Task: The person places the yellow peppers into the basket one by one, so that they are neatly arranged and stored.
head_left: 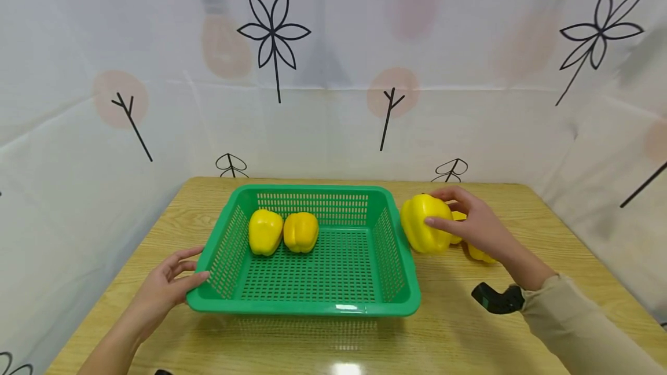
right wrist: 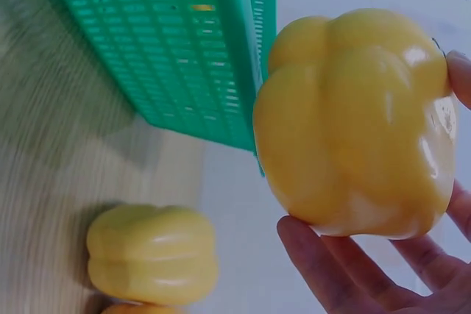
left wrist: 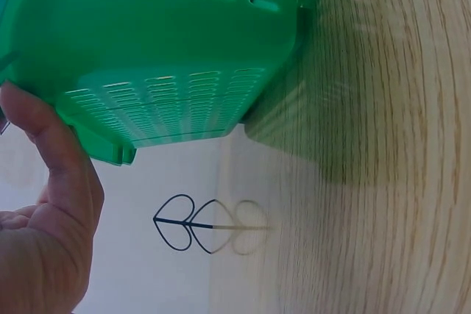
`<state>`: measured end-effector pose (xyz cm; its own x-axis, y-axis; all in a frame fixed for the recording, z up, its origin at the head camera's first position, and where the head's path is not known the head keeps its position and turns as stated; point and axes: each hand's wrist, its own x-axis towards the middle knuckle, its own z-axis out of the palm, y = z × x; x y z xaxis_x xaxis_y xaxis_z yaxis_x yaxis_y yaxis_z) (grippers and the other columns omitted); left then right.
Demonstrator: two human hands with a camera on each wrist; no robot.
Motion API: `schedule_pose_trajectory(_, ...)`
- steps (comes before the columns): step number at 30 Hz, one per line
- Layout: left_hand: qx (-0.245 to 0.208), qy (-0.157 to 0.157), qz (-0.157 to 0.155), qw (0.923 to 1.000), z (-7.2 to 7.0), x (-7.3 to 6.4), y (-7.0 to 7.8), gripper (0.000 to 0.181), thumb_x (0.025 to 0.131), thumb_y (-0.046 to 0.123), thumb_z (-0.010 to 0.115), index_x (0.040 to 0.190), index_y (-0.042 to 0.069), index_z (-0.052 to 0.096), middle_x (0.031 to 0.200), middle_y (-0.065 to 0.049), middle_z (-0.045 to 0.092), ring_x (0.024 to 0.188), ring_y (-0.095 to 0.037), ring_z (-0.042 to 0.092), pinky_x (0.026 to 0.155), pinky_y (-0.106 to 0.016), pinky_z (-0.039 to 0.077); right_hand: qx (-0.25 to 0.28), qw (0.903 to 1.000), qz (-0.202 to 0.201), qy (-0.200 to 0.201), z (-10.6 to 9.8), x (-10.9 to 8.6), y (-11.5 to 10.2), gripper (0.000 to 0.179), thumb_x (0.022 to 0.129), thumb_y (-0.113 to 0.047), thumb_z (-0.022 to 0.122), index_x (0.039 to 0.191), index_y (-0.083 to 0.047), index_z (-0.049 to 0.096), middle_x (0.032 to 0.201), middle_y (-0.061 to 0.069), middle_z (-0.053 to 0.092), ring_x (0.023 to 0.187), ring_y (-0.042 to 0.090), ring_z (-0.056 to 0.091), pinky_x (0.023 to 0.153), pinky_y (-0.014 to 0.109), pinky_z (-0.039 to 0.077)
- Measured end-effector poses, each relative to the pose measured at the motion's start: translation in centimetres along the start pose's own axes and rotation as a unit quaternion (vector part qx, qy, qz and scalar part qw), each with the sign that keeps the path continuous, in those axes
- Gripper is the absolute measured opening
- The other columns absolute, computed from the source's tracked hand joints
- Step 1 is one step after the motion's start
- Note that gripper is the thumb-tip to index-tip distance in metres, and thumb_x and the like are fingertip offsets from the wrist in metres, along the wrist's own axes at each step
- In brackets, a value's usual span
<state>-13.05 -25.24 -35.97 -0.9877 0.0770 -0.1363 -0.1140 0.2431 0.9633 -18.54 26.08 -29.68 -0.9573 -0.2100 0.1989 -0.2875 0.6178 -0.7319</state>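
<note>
My right hand (head_left: 482,224) grips a yellow bell pepper (head_left: 423,225) between thumb and fingers, raised above the table just beyond the right rim of a green plastic basket (head_left: 307,308). In the right wrist view that held pepper (right wrist: 360,123) fills the frame's right half. Inside the basket, toward its left, two yellow bell peppers (head_left: 266,232) sit side by side. My left hand (head_left: 161,288) holds the basket's left rim near the front corner, thumb over the edge; the left wrist view shows its fingers (left wrist: 62,159) against the outer rim.
Behind my right hand, more yellow peppers (head_left: 480,253) lie on the wooden table (head_left: 443,317), partly hidden. One pepper (right wrist: 152,255) rests beside the basket in the right wrist view. A white patterned cloth (head_left: 333,132) hangs behind the table.
</note>
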Motion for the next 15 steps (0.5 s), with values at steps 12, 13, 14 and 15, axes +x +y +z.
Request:
schedule_pose_trajectory(12,-0.001,-0.003,-0.004,1.0,-0.1,0.1,0.0,0.062,0.09,0.019,0.063,0.141,0.006,0.03,0.111,-0.013,0.046,0.083,-0.018,0.063,0.066,-0.038,0.053,0.002,0.9999,-0.015,-0.005,1.4,1.6,-0.9,0.052,0.085,-0.033,0.069,0.125,-0.007,0.05,0.124,0.011,0.05,0.11,0.036,0.05,0.081,0.043,0.048)
schedule_pose_trajectory(13,0.0,-0.005,-0.004,1.0,-0.1,0.1,0.0,0.062,0.09,0.019,0.063,0.141,0.006,0.03,0.112,-0.013,0.046,0.083,-0.018,0.063,0.066,-0.038,0.053,0.003,0.9999,-0.015,-0.007,1.4,1.8,-1.0,0.053,0.085,-0.034,0.069,0.126,-0.007,0.049,0.124,0.011,0.05,0.11,0.036,0.049,0.082,0.043,0.048)
schedule_pose_trajectory(14,-0.001,-0.002,-0.006,1.0,0.0,0.1,0.0,0.062,0.09,0.019,0.064,0.141,0.007,0.03,0.112,-0.013,0.046,0.084,-0.018,0.063,0.066,-0.038,0.053,0.006,0.9998,-0.017,-0.009,1.5,1.9,-1.2,0.053,0.085,-0.033,0.069,0.126,-0.007,0.049,0.124,0.012,0.05,0.11,0.036,0.049,0.082,0.044,0.048)
schedule_pose_trajectory(15,-0.001,-0.003,-0.005,1.0,-0.1,0.1,0.0,0.063,0.09,0.019,0.063,0.142,0.007,0.03,0.112,-0.013,0.046,0.084,-0.018,0.063,0.066,-0.038,0.053,0.008,0.9997,-0.02,-0.011,1.6,2.0,-1.3,0.052,0.085,-0.033,0.069,0.125,-0.007,0.05,0.124,0.012,0.05,0.11,0.036,0.05,0.082,0.044,0.048)
